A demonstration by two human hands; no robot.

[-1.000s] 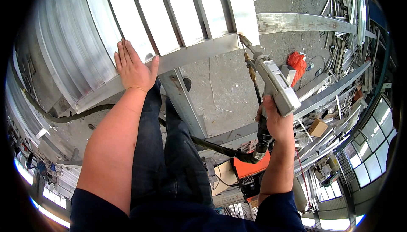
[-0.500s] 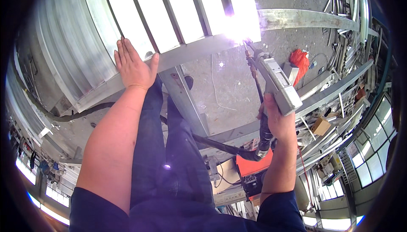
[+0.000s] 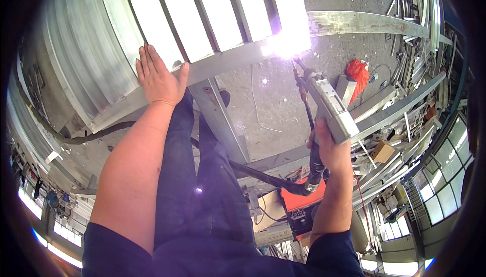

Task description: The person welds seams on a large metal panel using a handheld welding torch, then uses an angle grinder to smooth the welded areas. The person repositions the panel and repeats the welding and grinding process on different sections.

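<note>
My left hand (image 3: 162,82) lies flat, fingers straight and thumb spread, on a panel of parallel metal bars (image 3: 98,49), by its near edge bar (image 3: 223,62). In my right hand (image 3: 331,148) is a grey handheld welding gun (image 3: 331,105), gripped by its black-wrapped handle. A thin copper-coloured feed tube (image 3: 302,90) runs alongside its nozzle. The nozzle points at the panel's near right corner, where a white-violet glare hides the tip and the metal. From the handle a thick black hose (image 3: 263,174) trails back left past my legs.
A flat metal beam (image 3: 369,22) extends right beyond the panel. Below the panel slants a steel leg (image 3: 217,115). An orange-red cloth or bag (image 3: 358,74) lies on the concrete floor. Metal offcuts and a cardboard box (image 3: 382,151) clutter the right. A red machine (image 3: 304,198) stands near my right forearm.
The welding gun and my right hand have shifted slightly toward me. The glare has moved a little nearer along the corner. My left hand stays in nearly the same spot.
</note>
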